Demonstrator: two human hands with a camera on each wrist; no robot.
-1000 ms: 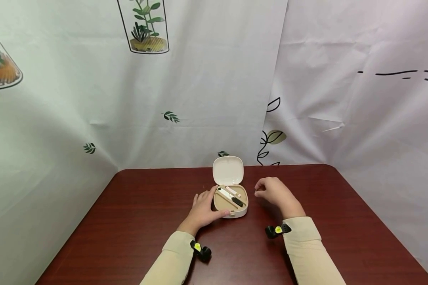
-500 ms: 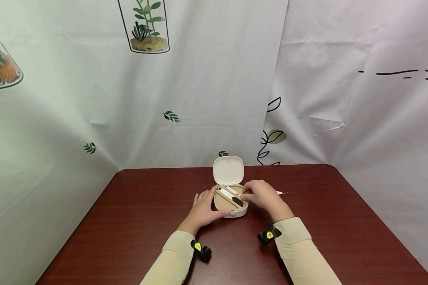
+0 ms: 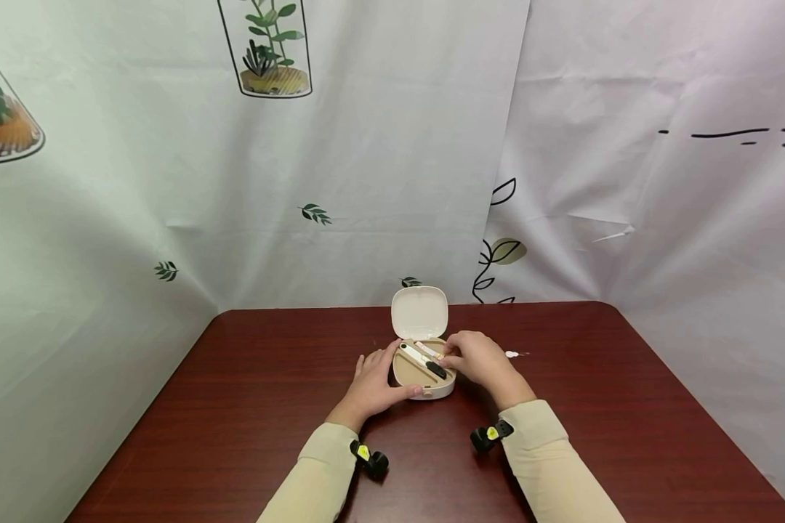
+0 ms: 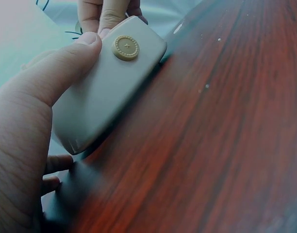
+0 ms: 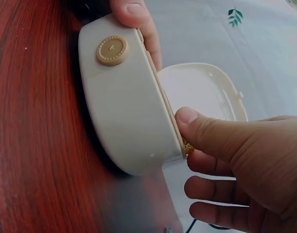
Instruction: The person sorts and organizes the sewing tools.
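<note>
A small cream case [image 3: 435, 392] with a beige inside stands on the table, its lid [image 3: 419, 313] raised. My left hand [image 3: 369, 385] grips its left side, the thumb by the round gold button [image 4: 126, 47] on the front. Inside lie a slim white tool with a black end [image 3: 422, 361] and a thin pale stick [image 3: 428, 350]. At the case's right rim, my right hand [image 3: 482, 363] pinches a small gold-coloured thing [image 5: 188, 147] between thumb and forefinger. Fingers hide most of it, so its kind is unclear.
A small white thing with a thin wire-like tip [image 3: 513, 354] lies on the dark red table [image 3: 268, 378], right of my right hand. White cloth printed with plants [image 3: 366, 145] hangs behind the table and along both sides.
My right hand has moved left from beside the case to its right rim and stays there. This uncovers the small white thing on the table. My left hand and the case have not moved.
</note>
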